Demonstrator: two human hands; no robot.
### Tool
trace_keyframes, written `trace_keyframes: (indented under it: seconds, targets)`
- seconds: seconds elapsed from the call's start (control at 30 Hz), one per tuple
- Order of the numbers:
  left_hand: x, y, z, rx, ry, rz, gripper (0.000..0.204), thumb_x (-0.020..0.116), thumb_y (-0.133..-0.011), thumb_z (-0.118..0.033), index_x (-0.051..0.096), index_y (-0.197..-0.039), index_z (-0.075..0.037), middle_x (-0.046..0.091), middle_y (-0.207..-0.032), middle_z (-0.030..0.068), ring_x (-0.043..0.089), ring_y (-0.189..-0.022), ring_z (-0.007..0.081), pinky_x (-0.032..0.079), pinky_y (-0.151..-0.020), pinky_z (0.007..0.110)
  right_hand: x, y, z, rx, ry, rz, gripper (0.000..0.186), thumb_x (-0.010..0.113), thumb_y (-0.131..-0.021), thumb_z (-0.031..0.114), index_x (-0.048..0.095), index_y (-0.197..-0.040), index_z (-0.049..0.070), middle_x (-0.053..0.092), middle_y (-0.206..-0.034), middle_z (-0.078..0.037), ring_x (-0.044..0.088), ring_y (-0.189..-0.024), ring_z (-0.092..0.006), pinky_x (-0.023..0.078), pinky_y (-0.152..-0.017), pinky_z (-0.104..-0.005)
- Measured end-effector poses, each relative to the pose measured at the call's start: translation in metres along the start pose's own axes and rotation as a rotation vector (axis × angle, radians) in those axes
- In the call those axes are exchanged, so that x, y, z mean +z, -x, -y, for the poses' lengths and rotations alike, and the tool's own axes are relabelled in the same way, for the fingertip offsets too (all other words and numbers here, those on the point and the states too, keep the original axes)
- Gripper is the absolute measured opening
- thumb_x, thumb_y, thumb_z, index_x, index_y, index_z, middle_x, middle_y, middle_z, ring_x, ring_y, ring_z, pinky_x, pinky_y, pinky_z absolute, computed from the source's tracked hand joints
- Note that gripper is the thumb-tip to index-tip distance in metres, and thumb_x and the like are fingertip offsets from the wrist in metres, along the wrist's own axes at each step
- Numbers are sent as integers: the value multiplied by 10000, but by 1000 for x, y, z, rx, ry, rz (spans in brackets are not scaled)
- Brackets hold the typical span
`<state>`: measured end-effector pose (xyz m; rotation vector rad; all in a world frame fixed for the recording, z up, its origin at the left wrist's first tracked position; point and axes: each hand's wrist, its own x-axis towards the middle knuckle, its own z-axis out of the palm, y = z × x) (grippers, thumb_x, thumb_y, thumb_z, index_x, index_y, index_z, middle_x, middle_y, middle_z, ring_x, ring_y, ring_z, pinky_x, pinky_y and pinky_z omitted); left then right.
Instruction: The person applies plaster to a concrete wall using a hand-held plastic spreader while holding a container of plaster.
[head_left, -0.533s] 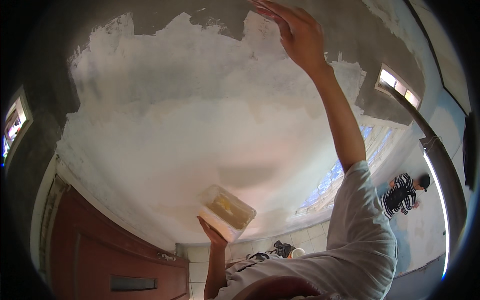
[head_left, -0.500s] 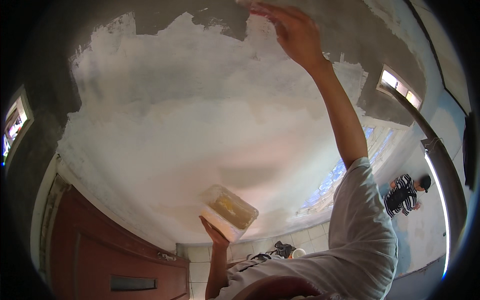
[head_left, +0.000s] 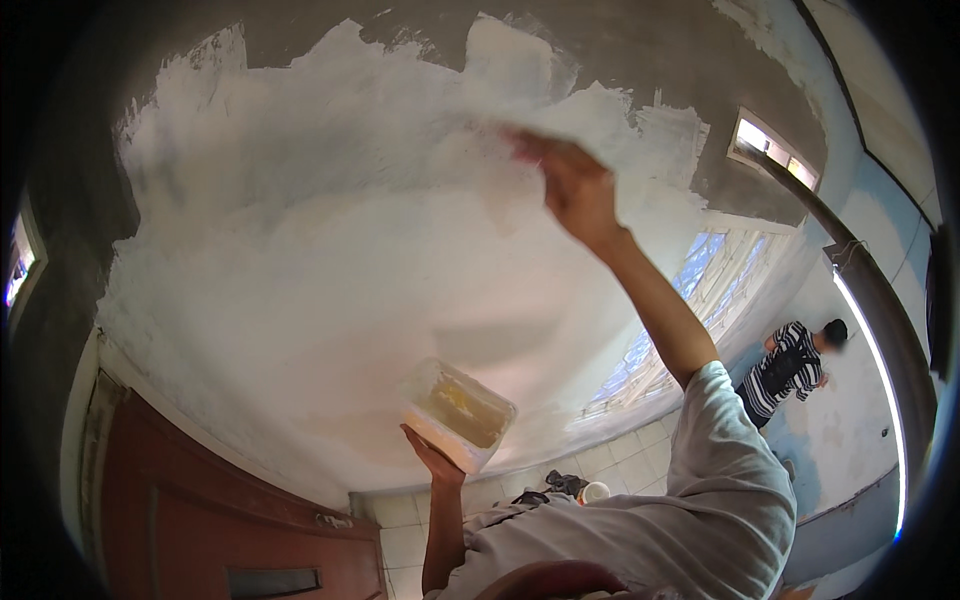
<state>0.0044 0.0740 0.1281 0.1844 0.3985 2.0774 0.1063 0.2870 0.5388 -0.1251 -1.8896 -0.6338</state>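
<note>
My left hand point(head_left: 432, 462) supports a whitish rectangular tub point(head_left: 478, 388) from its near left side. The tub is tilted so its inside shows, smeared with white and a yellow patch. Raised in front of the wall, my right hand point(head_left: 580, 190) is closed round a tool with a reddish handle point(head_left: 520, 142). Motion blurs the tool, so its working end and exact kind cannot be made out. It is over the white-coated part of the wall point(head_left: 330, 260), whose ragged upper edge borders bare grey plaster point(head_left: 640, 50).
A brown door point(head_left: 220, 490) stands at the lower left. To the right are a window with a grille point(head_left: 690, 290), a small vent opening point(head_left: 775, 150) and a dark pole point(head_left: 880, 270). A person point(head_left: 785, 370) in stripes stands at the far right. A white bucket point(head_left: 595, 492) and black bag point(head_left: 566, 483) lie on the tiled floor.
My right hand has moved down the wall with the tool. A white patch now shows on the upper wall where the hand was. The left hand still holds the tub.
</note>
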Motion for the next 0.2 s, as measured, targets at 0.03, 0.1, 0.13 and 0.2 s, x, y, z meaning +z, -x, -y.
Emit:
trace_keyframes:
  seconds: [0.03, 0.1, 0.13, 0.2]
  targets:
    - [2, -1, -1, -3, 0, -4, 778, 300, -1015, -723, 349, -1540, -151, 444, -1479, 58, 446, -1349, 256, 382, -1129, 403, -8, -19, -8, 23, 52, -112, 490, 625, -798, -54, 707, -1229, 166, 740, -1144, -12, 711, -948, -245, 599, -788, -370]
    - [2, -1, -1, 2, 2, -18, 776, 306, -1014, -722, 352, -1539, -153, 444, -1482, 57, 448, -1347, 257, 383, -1128, 403, -9, -52, -17, 46, 91, -224, 482, 617, -808, -59, 706, -1227, 161, 744, -1138, -10, 710, -951, -244, 595, -783, -375]
    - [1, 1, 0, 8, -41, -24, 774, 312, -1014, -720, 349, -1541, -154, 443, -1484, 55, 447, -1349, 258, 380, -1130, 403, -4, -60, -22, 107, 123, -234, 472, 611, -821, -61, 705, -1228, 157, 740, -1151, -17, 709, -962, -249, 592, -786, -381]
    - [0, 4, 4, -1, -86, -28, 772, 317, -1014, -718, 347, -1542, -156, 442, -1486, 54, 445, -1351, 259, 377, -1133, 402, 27, -55, -38, 140, 310, -202, 479, 620, -844, -45, 691, -1276, 151, 735, -1193, -44, 699, -1001, -284, 583, -822, -375]
